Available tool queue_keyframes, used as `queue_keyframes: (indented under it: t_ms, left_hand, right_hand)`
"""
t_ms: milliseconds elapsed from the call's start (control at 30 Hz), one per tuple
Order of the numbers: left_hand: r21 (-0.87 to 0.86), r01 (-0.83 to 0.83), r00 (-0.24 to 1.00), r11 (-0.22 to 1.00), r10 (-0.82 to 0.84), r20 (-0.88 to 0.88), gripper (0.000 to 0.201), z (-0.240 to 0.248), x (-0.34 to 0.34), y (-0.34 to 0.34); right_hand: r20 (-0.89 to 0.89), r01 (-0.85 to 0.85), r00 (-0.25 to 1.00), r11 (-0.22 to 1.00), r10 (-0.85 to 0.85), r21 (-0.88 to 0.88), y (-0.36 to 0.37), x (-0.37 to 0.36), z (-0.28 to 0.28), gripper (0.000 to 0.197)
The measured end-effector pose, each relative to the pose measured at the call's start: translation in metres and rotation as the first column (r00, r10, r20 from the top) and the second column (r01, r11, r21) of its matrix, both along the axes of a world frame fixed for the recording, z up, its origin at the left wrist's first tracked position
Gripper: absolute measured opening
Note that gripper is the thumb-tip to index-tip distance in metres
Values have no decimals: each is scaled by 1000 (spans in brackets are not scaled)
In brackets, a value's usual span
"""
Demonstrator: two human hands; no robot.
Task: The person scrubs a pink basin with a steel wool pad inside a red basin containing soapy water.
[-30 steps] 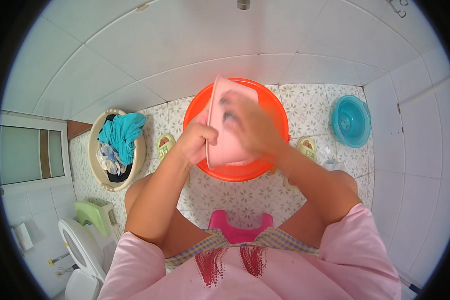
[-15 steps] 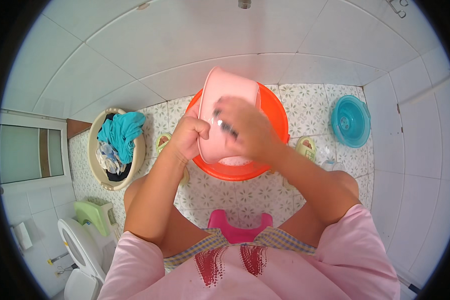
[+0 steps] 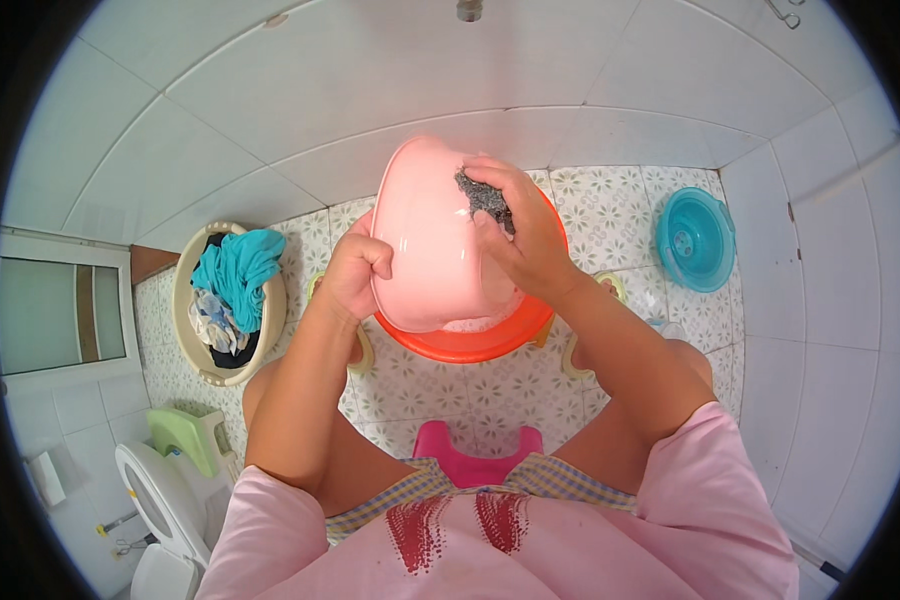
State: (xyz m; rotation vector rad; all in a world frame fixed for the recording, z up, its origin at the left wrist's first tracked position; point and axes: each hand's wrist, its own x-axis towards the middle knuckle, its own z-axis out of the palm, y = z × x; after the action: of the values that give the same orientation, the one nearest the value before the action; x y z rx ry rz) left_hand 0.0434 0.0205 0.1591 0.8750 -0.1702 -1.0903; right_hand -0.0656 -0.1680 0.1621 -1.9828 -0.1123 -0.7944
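A pink plastic basin is tilted on its side above a larger orange basin on the floor. My left hand grips the pink basin's rim at its left, thumb over the edge. Against the pink basin's outer wall, my right hand presses a dark grey steel wool scourer, fingers curled round it. Some suds show in the orange basin below; the rest of its inside is hidden behind the pink basin and my right arm.
On the left stands a cream basin of clothes, with a turquoise cloth on top. A blue basin is on the right. A pink stool is beneath me; a toilet stands lower left. Tiled wall rises ahead.
The pink basin has turned so more of its outer side faces me. My right hand has moved right and slightly up with the scourer, which now shows clearly instead of blurred.
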Motion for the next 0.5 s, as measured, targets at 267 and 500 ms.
queue_keyframes:
  t_ms: [267, 500]
  left_hand:
    - [89, -56, 997, 994, 50, 66, 76, 4, -9, -6]
    - [135, 70, 991, 988, -85, 107, 79, 0, -19, -6]
  right_hand:
    - [1, -156, 986, 912, 169, -380, 32, -9, 1, 44]
    - [-138, -17, 990, 982, -9, -187, 36, -7, -5, 43]
